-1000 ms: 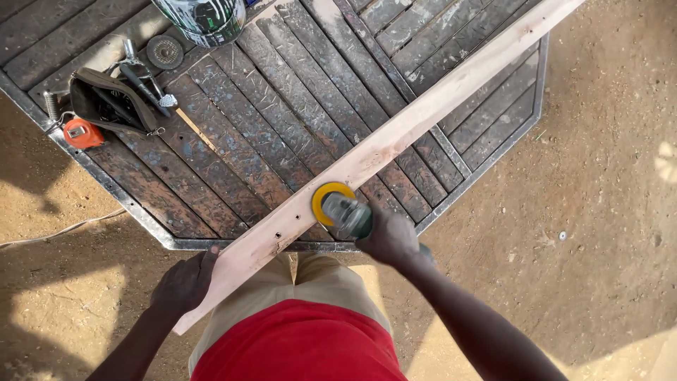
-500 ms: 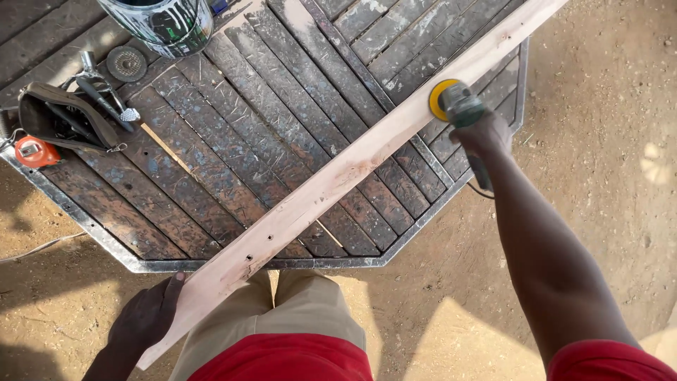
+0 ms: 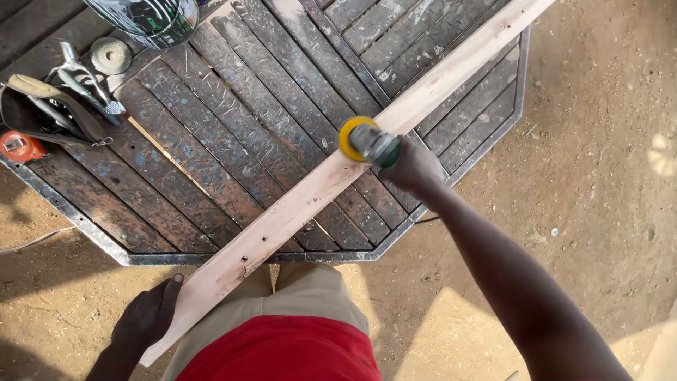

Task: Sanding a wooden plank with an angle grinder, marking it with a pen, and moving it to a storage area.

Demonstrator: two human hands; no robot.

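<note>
The right hand (image 3: 416,169) grips a power sander (image 3: 370,143), fingers wrapped closed around its grey-green body; its yellow disc sits just ahead of the fingertips and presses on the top face of a long pale wooden plank (image 3: 310,190). The plank runs diagonally across a dark slatted metal-framed table (image 3: 211,127), from the upper right down to the person's lap. The left hand (image 3: 148,317) holds the plank's near end, fingers curled over its left edge, thumb side hidden under the wood. Well away from either hand, at the table's far left, lie a tape measure (image 3: 17,146), pliers (image 3: 84,81), a roll of wire (image 3: 111,55) and a paint can (image 3: 151,17)
</note>
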